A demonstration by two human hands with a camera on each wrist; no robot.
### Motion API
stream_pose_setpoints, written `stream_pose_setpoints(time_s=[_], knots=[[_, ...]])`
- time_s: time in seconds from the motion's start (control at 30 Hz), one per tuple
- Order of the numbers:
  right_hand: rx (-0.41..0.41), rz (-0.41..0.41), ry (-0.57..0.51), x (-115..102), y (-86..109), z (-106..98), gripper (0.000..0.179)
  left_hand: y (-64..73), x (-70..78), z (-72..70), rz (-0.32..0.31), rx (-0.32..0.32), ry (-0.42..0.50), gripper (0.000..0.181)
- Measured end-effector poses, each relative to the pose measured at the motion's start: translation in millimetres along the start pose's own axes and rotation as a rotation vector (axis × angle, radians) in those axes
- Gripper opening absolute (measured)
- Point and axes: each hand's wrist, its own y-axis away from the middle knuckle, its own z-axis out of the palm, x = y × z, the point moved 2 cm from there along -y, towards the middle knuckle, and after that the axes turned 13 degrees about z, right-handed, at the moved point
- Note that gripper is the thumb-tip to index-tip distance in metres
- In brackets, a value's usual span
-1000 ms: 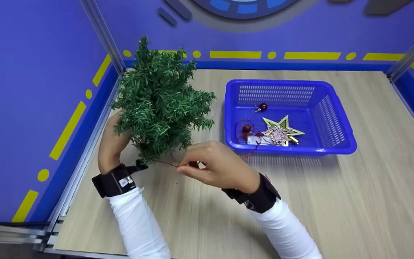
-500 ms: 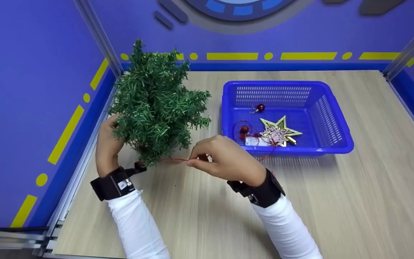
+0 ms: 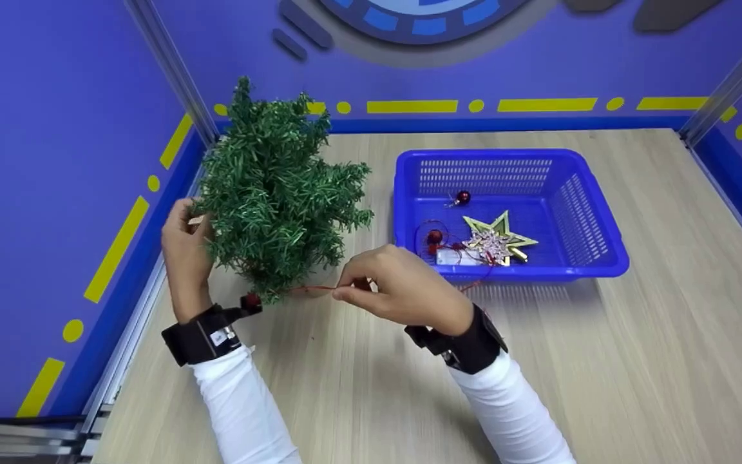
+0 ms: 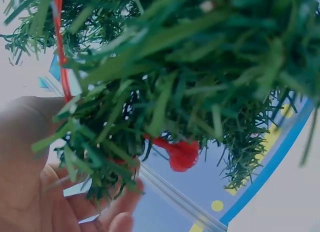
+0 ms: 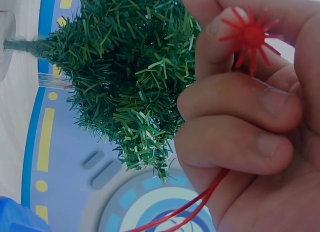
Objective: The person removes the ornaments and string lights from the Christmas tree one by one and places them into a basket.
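Observation:
A small green artificial Christmas tree (image 3: pixel 274 193) stands at the left of the table. My left hand (image 3: pixel 187 258) reaches in at its left side, fingers loosely bent among the branches, their tips partly hidden. My right hand (image 3: pixel 403 287) pinches a red light string (image 3: pixel 314 287) in front of the tree. The wire stretches from the lower branches to these fingers, and a tail runs back to the basket. A spiky red bulb cover (image 5: pixel 251 35) shows beside the right fingers. In the left wrist view, another red bulb cover (image 4: pixel 183 155) hangs among the branches.
Right of the tree stands a blue plastic basket (image 3: pixel 593 222). Inside lie a gold star (image 3: pixel 503 233), a pink glittery snowflake (image 3: pixel 490 246), a dark red bauble (image 3: pixel 463 197) and a white box (image 3: pixel 456 257). Blue-purple panels (image 3: pixel 49 193) border the table at the left and back.
My left hand has drawn out leftward from behind the branches, so more of its fingers show. My right hand has moved slightly right with the wire. The view has tilted a little.

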Motion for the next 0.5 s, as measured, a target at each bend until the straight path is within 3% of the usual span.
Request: stream_pose_setpoints(time_s=[0.1,0.17,0.5], knots=[[-0.025,0.014,-0.002,-0.8,-0.7,2.8,0.022,0.4,-1.4,2.4,0.02,-0.083,-0.017,0.025],[-0.039,0.024,-0.005,-1.5,-1.0,3.9,0.021,0.6,-2.5,4.0,0.042,-0.108,-0.043,0.023],[0.001,0.045,0.006,-0.7,0.2,4.4,0.013,-1.6,-7.7,1.8,-0.073,-0.043,-0.036,0.021]])
